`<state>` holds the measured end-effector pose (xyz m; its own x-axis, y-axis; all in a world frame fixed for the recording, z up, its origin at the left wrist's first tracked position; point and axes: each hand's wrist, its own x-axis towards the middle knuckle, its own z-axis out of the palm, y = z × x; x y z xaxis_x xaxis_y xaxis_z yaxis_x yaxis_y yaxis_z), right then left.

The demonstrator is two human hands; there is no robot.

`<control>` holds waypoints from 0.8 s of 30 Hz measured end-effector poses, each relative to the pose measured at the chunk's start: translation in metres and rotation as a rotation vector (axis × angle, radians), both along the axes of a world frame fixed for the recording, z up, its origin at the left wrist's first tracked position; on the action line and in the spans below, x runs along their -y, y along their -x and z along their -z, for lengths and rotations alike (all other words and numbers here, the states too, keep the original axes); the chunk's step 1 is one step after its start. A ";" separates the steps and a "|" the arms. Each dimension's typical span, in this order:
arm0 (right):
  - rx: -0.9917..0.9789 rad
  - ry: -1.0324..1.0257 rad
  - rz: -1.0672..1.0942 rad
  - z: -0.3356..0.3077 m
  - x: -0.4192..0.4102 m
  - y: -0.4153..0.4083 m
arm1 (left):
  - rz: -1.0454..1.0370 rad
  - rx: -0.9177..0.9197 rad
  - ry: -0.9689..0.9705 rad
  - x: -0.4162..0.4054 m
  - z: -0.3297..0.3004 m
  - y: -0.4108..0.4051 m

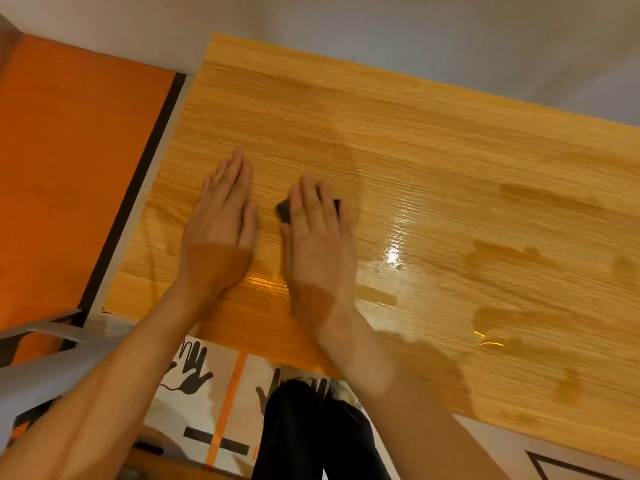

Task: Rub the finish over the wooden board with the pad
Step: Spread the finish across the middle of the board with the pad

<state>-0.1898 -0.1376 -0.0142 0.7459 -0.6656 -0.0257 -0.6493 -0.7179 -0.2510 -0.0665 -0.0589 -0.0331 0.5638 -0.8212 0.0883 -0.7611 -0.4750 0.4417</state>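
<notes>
the wooden board (398, 161) fills the view, glossy with wet finish (394, 251) at centre and right, drier-looking at left. the left hand (221, 223) lies flat, fingers together, bracing the board. the right hand (318, 237) presses flat on the dark pad (284, 210) near the board's middle-left. rubbing is under way; next the pad should probably carry finish leftward with even pressure.

Wooden board (398, 140) lies bare beyond and right of both hands.
</notes>
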 end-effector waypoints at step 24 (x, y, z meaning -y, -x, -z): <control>0.088 -0.059 0.630 -0.011 0.027 0.084 | 0.030 0.018 -0.068 -0.002 -0.003 0.000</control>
